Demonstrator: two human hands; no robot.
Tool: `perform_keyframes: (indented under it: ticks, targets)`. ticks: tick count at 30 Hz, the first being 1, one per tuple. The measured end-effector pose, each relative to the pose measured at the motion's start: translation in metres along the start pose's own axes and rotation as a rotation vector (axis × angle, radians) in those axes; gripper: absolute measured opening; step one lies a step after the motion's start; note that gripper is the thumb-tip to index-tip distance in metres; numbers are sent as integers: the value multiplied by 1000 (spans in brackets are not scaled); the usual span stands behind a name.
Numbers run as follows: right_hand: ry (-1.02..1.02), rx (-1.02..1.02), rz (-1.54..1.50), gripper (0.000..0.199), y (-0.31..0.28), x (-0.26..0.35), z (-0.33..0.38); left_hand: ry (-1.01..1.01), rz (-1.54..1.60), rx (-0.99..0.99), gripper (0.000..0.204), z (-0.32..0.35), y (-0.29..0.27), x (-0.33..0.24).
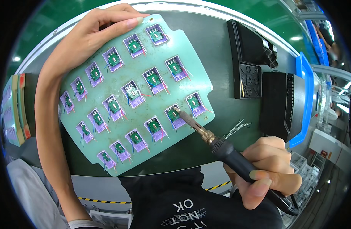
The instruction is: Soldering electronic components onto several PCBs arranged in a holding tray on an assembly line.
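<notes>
My right hand (269, 168) clamps a black-handled soldering iron (225, 149), tip touching a small green circuit board (174, 113) near the pale green fixture tray's (171, 91) lower right edge; my left hand (92, 36) grips its top edge.

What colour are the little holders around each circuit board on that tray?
Pale purple holders on a light green tray, seen best in the head view.

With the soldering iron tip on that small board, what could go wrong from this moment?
1. The soldering iron tip sits on one small green board with thin wires beside it; it may scorch their insulation.
2. The left hand holds only the far edge of the green fixture plate, so the plate might shift.
</notes>
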State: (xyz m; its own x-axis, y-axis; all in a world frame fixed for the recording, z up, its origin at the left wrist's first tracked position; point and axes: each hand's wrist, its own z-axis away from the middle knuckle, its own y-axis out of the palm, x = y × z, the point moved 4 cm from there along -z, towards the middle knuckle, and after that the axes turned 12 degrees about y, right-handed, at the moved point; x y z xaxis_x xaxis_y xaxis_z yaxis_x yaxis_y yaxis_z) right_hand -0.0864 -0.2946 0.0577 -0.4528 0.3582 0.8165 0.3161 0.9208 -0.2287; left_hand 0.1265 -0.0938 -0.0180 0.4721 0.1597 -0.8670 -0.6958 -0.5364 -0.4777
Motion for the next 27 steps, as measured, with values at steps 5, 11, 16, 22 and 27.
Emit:
perform_keyframes:
  ticks: [5, 11, 16, 22, 27]
  targets:
    - [-8, 24, 11, 22, -20, -4, 2, 6, 12, -27, 32, -7, 15, -7]
    - [-18, 9, -8, 21, -29, -7, 3, -2, -22, -16, 33, -14, 21, -12]
    - [-8, 10, -6, 19, -28, -7, 3, -27, 30, -21, 32, -14, 24, -13]
    - [-26, 44, 2, 18, -30, -6, 2, 9, -8, -7, 32, -15, 22, -12]
    - [-83, 81, -13, 27, -37, -6, 3, 0, 5, -10, 31, -13, 22, -11]
